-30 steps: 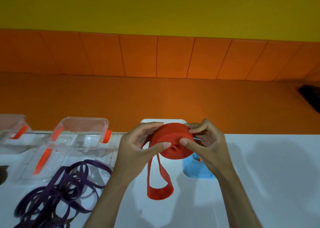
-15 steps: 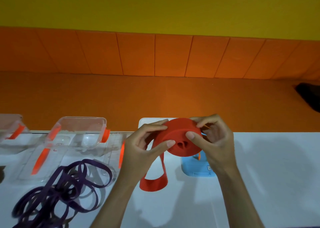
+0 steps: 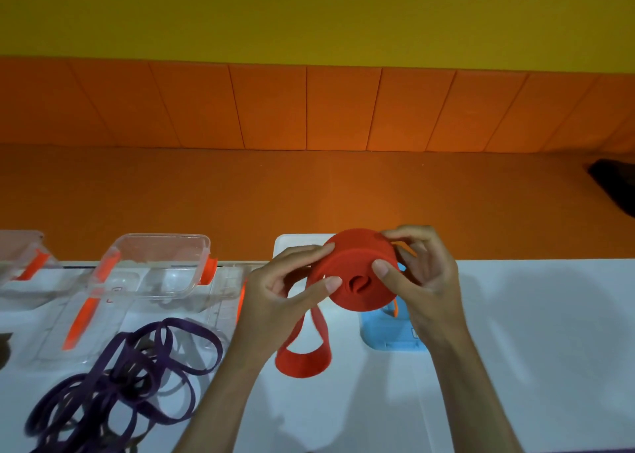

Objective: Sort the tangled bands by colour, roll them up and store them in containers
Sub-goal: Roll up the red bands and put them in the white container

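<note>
I hold a red band (image 3: 357,270) wound into a thick roll, lifted above the white table (image 3: 532,332). My left hand (image 3: 278,294) grips the roll's left side, thumb on its face. My right hand (image 3: 422,277) pinches the right side, thumb near the centre hole. A loose red tail hangs down from the roll in a loop to the table. A tangle of purple bands (image 3: 117,384) lies at the front left. A clear container (image 3: 154,263) with orange clips stands behind it.
A second clear container (image 3: 20,256) sits at the far left edge. A clear lid (image 3: 220,294) lies beside the middle container. A blue lid (image 3: 388,332) and a white container (image 3: 295,244) are partly hidden behind my hands. An orange padded bench runs behind the table.
The roll has shifted right and turned a little in my hands. The hanging red tail has grown shorter as more band is wound on.
</note>
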### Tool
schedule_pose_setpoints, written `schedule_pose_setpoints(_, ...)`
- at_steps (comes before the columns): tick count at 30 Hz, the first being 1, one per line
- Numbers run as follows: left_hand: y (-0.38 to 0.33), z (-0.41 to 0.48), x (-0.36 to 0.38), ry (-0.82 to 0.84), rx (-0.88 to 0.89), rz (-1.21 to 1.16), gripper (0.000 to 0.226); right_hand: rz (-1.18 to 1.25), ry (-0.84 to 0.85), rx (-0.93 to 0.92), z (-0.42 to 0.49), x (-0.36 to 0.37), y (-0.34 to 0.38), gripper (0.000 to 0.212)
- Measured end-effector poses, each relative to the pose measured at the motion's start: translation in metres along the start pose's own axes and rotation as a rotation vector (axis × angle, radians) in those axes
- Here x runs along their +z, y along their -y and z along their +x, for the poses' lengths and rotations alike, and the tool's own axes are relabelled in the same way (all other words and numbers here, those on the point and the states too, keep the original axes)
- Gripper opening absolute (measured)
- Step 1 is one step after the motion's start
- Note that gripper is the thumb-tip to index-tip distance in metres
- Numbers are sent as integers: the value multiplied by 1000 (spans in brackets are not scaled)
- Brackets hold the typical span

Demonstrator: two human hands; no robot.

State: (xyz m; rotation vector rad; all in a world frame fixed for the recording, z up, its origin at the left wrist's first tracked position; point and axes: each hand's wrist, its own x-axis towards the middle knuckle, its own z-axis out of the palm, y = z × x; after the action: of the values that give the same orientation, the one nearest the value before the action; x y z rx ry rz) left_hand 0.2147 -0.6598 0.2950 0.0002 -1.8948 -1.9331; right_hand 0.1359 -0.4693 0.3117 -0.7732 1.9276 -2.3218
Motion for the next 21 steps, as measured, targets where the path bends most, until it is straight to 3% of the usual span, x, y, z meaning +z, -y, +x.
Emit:
schedule_pose_setpoints(4,-1,0,-2,8,-10,-1,39,-49,100,82,0,0,-2,31)
schedule_pose_setpoints(10,4,0,0,10,-28,-11,43,-75,-1,20,3,8,-4,36)
schedule_pose_setpoints(13,5,2,-5,48,-45,-26,47,-61,50,50,4,7,-6,30)
schedule_pose_setpoints(16,6,3,-2,-15,-44,-30,45,-80,94,61,7,-1,-7,32)
schedule_pose_setpoints(21,8,6,1,-9,-40,-12,37,-85,29,30,11,-3,-8,33)
